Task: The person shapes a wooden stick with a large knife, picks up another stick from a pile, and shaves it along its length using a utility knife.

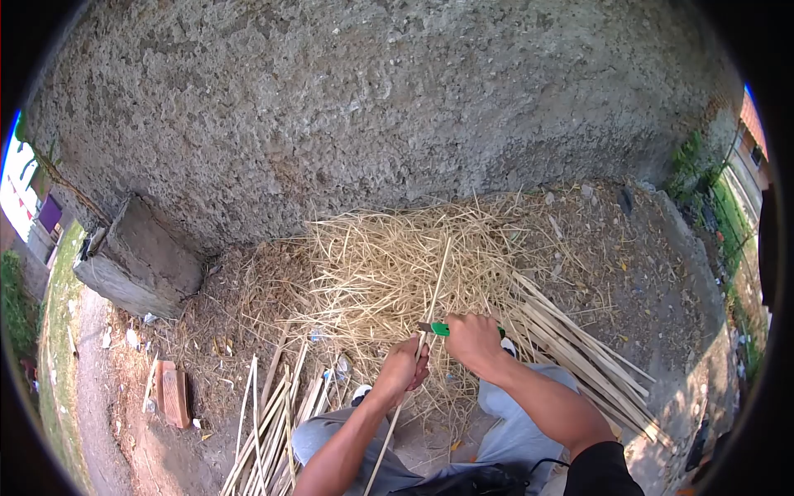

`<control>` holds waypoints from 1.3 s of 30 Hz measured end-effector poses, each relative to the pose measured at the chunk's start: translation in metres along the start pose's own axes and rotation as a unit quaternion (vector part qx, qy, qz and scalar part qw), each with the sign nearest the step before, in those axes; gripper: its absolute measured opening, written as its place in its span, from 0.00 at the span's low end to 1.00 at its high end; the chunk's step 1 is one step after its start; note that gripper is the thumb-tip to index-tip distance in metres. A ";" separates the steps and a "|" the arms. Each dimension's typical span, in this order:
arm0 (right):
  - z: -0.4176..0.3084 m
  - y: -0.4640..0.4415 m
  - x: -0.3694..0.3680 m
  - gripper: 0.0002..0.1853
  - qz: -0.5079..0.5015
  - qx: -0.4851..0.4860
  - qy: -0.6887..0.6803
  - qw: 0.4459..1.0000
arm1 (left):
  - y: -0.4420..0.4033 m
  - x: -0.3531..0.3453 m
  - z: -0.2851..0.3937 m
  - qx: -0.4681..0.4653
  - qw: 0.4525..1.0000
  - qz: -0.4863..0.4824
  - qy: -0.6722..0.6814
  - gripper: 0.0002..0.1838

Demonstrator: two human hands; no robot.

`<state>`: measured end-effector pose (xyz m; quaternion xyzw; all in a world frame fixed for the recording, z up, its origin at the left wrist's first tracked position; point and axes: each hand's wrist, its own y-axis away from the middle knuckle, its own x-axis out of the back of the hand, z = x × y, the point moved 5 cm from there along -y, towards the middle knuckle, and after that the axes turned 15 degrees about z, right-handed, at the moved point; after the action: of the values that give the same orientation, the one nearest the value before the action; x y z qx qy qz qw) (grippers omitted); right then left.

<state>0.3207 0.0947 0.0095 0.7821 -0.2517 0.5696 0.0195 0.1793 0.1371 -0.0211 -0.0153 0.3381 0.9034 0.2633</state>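
Note:
My left hand (401,368) is closed around a long thin bamboo strip (440,277), which runs from between my knees up over the pile of shavings. In my right hand (473,341) is a green utility knife (441,329), gripped by its handle. Its dark blade lies against the strip just above my left fingers. Beyond both hands spreads a heap of pale curly shavings (397,264).
A rough wall (397,107) rises behind the heap. Bundles of split strips lie at the left (269,422) and right (579,351). A brick (171,395) and a concrete block (145,256) are on the left.

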 end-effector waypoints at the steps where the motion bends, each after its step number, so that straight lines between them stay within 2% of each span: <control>1: -0.001 0.000 0.001 0.06 0.010 -0.006 0.003 1.000 | 0.001 -0.002 0.001 0.003 1.000 0.001 -0.001 0.21; 7: 0.002 -0.005 -0.003 0.05 0.070 0.004 0.040 0.997 | 0.007 -0.009 -0.004 0.028 0.998 0.043 -0.024 0.22; 10: 0.008 -0.010 -0.006 0.06 0.071 0.005 0.054 0.996 | 0.004 -0.008 -0.010 -0.014 0.996 0.066 -0.064 0.23; 12: 0.011 -0.015 0.001 0.07 0.125 0.006 0.078 0.989 | 0.004 -0.006 -0.010 -0.068 0.987 0.086 -0.115 0.23; 16: 0.013 -0.019 -0.008 0.08 0.123 0.026 0.080 0.989 | 0.005 -0.004 -0.007 -0.064 0.986 0.099 -0.120 0.24; 18: 0.017 -0.023 -0.014 0.05 0.118 0.030 0.152 0.981 | 0.005 -0.001 -0.011 -0.083 0.987 0.085 -0.112 0.24; 19: 0.042 -0.033 -0.015 0.05 0.109 -0.030 0.166 0.980 | 0.011 -0.001 -0.026 -0.082 0.986 0.085 -0.115 0.24; 20: 0.075 -0.045 -0.009 0.05 0.101 -0.091 0.177 0.975 | 0.020 -0.003 -0.050 -0.084 0.975 0.058 -0.199 0.24; 21: 0.096 -0.052 0.002 0.06 0.097 -0.104 0.177 0.974 | 0.025 -0.002 -0.065 -0.088 0.953 0.030 -0.288 0.24; 22: 0.111 -0.050 0.008 0.06 0.094 -0.122 0.175 0.972 | 0.026 0.005 -0.068 -0.089 0.949 0.027 -0.302 0.24; 25: 0.133 -0.034 0.009 0.09 0.088 -0.198 0.125 0.968 | 0.022 0.004 -0.049 -0.143 0.957 0.023 -0.252 0.25; 27: 0.130 -0.034 0.012 0.08 0.073 -0.211 0.124 0.967 | 0.021 0.012 -0.014 -0.032 0.976 0.077 -0.201 0.29; 29: 0.118 -0.039 0.013 0.09 0.087 -0.238 0.055 0.966 | 0.015 0.012 -0.011 -0.018 0.981 0.063 -0.184 0.28; 31: 0.096 -0.039 0.011 0.09 0.096 -0.217 0.040 0.971 | 0.014 0.003 -0.005 -0.048 0.975 0.062 -0.210 0.27; 33: 0.070 -0.039 0.010 0.07 0.132 -0.148 -0.017 0.980 | 0.015 -0.004 -0.004 -0.046 0.980 0.060 -0.183 0.23; 35: 0.048 -0.037 0.014 0.07 0.114 -0.131 -0.025 0.984 | 0.012 -0.009 0.002 -0.174 0.944 0.046 -0.277 0.18; 37: 0.037 -0.032 0.018 0.06 0.096 -0.112 -0.034 0.988 | 0.012 -0.007 0.005 -0.150 0.945 0.054 -0.284 0.16; 39: 0.025 -0.024 0.014 0.07 0.032 -0.059 -0.013 0.998 | 0.011 -0.004 0.006 -0.116 0.951 0.057 -0.282 0.16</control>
<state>0.3560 0.1029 0.0196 0.7784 -0.3096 0.5442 0.0441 0.1787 0.1319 -0.0091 0.2283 0.1429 0.9176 0.2925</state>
